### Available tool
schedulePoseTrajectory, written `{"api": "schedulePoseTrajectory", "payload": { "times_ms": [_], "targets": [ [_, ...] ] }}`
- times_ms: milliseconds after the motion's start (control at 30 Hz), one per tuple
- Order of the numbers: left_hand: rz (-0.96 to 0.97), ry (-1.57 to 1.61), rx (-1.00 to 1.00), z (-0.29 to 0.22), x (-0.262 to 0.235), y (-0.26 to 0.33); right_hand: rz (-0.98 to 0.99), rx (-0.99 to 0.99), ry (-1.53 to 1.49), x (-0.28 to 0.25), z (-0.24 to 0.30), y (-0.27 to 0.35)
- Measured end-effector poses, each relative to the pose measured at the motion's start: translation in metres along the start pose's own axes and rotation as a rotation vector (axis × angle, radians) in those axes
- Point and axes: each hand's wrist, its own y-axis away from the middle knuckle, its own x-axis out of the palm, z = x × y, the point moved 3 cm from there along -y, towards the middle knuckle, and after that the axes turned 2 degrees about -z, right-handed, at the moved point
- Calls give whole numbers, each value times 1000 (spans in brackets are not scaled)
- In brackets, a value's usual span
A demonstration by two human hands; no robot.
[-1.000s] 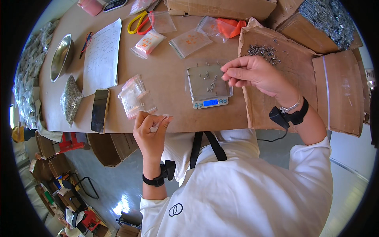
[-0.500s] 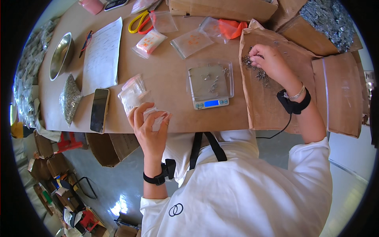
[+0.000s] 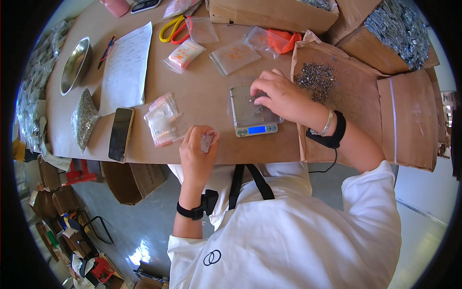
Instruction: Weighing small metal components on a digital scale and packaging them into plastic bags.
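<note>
Right hand back from the screw pile to the scale; left hand barely shifted.

Half a second ago the right hand (image 3: pixel 281 98) was over the loose pile of small grey metal screws (image 3: pixel 316 79) on the brown cardboard sheet (image 3: pixel 353 103); now its fingertips sit on the small silver digital scale's (image 3: pixel 253 113) platform, possibly dropping screws, too small to confirm. The left hand (image 3: pixel 197 151) pinches the small clear plastic zip bag (image 3: pixel 208 140) slightly higher.

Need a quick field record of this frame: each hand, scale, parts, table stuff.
left hand: holds a small clear bag at the table's near edge
right hand: fingers on the scale's pan
scale: small digital, blue display lit
loose parts: small metal pieces heaped on brown cardboard
bag stack: left of scale
phone: lying flat, screen dark
metal bowl: far left
</note>
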Motion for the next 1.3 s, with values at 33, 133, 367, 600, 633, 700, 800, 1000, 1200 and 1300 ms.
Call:
{"api": "schedulePoseTrajectory", "payload": {
  "times_ms": [33, 133, 367, 600, 633, 700, 800, 1000, 1200, 1300],
  "targets": [
    [2, 8, 9, 0, 1, -1, 16, -35, -3, 3, 2, -3],
    [-9, 94, 0, -1, 5, -2, 23, -86, 71, 11, -1, -7],
    [-11, 189, -53, 17, 15, -2, -203, -44, 233, -63, -8, 16],
    [14, 247, -234, 17, 22, -10, -5, 446, -111, -50, -60, 54],
    [2, 267, -262, 16, 23, -11, 84, 583, -344, -33, -55, 55],
    [-25, 250, -221, 21, 24, -14, 126, 659, -353, -15, -43, 48],
    [-66, 199, -151, 25, 22, -23, 56, 605, -289, 7, -50, 47],
    [-113, 222, -175, 38, 24, -21, -130, 418, -352, 22, -49, 39],
    [-120, 107, -192, 23, 37, -13, -148, 506, -616, -11, 6, 28],
    [-151, 125, -219, 18, 36, -12, -190, 385, -553, -14, 23, 22]
  ]
}}
